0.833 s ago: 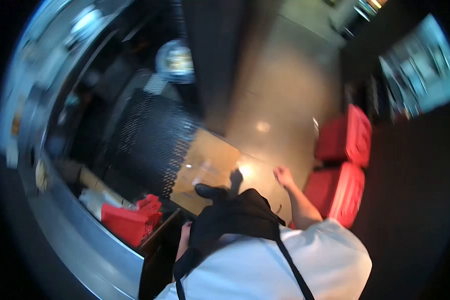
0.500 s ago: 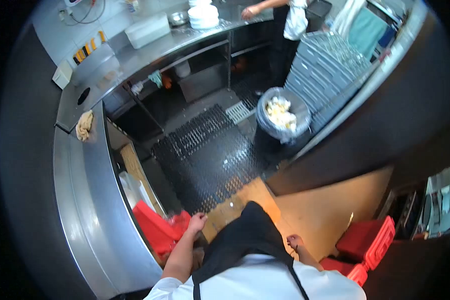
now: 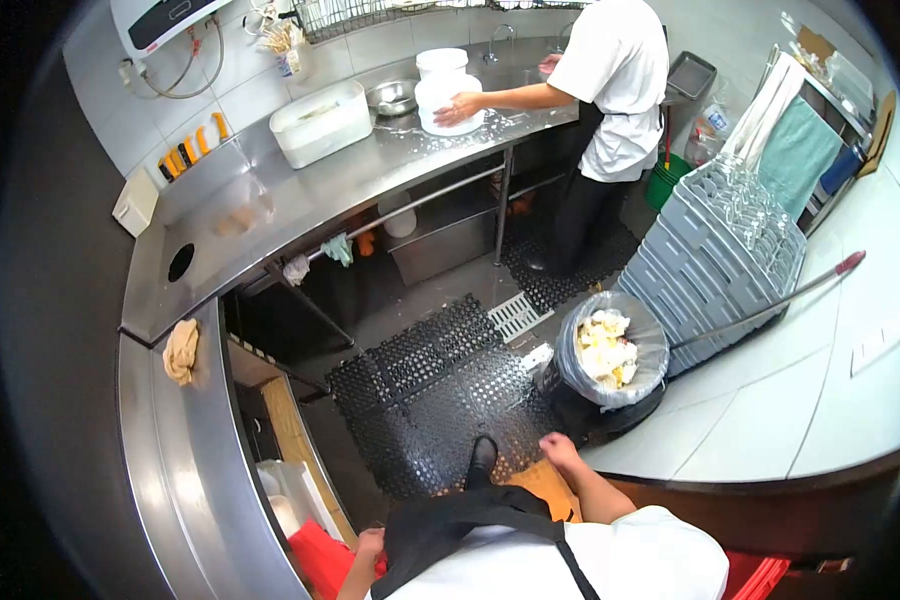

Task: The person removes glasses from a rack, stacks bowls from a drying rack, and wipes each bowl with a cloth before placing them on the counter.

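My right hand [image 3: 560, 452] swings forward with its fingers curled in and nothing visible in them. It is nearest to the bin [image 3: 662, 345], which is lined with a clear bag and holds crumpled white and yellowish waste [image 3: 607, 347]. Low at my left side, my left hand [image 3: 371, 542] hangs beside my black apron [image 3: 440, 530], its fingers mostly turned from view. A red item [image 3: 317, 558] lies just left of that hand, below the steel counter [image 3: 185, 470].
A co-worker [image 3: 620, 80] stands at the steel sink bench [image 3: 370, 155], one hand by stacked white tubs [image 3: 445, 92]. Grey glass racks [image 3: 710, 240] stand behind the bin. Black rubber mats [image 3: 420, 400] cover the wet floor. A cloth [image 3: 181, 351] lies on the left counter.
I have moved forward toward the mats and bin. My right hand has swung forward and my left hand back. The co-worker is now mostly in view, with one hand by the tubs.
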`<action>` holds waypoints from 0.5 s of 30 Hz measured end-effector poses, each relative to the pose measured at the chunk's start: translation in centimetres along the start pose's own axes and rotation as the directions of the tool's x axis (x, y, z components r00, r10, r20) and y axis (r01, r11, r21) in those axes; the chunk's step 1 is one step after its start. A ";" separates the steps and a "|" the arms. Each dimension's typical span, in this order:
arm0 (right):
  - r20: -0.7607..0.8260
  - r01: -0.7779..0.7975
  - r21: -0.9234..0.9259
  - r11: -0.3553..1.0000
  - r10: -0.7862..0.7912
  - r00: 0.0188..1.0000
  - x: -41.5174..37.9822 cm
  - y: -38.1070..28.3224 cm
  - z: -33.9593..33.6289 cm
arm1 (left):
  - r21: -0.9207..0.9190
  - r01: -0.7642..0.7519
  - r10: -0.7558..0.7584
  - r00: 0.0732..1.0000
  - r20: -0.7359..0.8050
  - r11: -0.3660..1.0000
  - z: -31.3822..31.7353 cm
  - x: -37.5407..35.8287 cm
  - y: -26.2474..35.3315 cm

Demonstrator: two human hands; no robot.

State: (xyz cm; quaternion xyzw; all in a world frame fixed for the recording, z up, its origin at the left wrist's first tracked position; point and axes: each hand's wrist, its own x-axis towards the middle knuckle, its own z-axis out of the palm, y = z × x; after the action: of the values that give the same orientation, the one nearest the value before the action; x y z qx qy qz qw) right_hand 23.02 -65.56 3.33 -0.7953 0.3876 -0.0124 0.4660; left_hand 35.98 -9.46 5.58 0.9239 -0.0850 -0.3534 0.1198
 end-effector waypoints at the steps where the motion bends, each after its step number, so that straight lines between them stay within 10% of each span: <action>1: 0.055 -0.018 0.050 0.999 0.015 0.998 2.4 -5.6 -1.7 | -0.283 0.174 -0.184 0.983 -0.007 0.943 -1.4 0.1 0.9; 3: 0.030 0.015 0.186 0.982 -0.021 0.999 8.6 -7.4 -0.6 | -0.670 0.313 -0.402 0.915 0.024 0.673 -3.2 2.1 1.8; 9: 0.057 -0.047 0.238 0.970 0.034 0.998 9.3 -15.1 -4.3 | -0.448 0.249 -0.268 0.963 0.023 0.859 -6.8 8.1 6.6; 15: -0.125 -0.258 -0.077 0.963 0.247 0.961 -2.4 -1.0 -2.8 | -0.376 0.172 -0.146 0.984 0.098 0.910 -14.0 16.2 12.3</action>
State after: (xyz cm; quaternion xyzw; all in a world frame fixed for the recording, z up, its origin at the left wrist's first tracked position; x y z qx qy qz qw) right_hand 20.90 -65.79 6.51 -0.7580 0.5122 0.0198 0.4034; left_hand 56.47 -22.91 8.91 0.8739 0.0573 -0.4028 0.2659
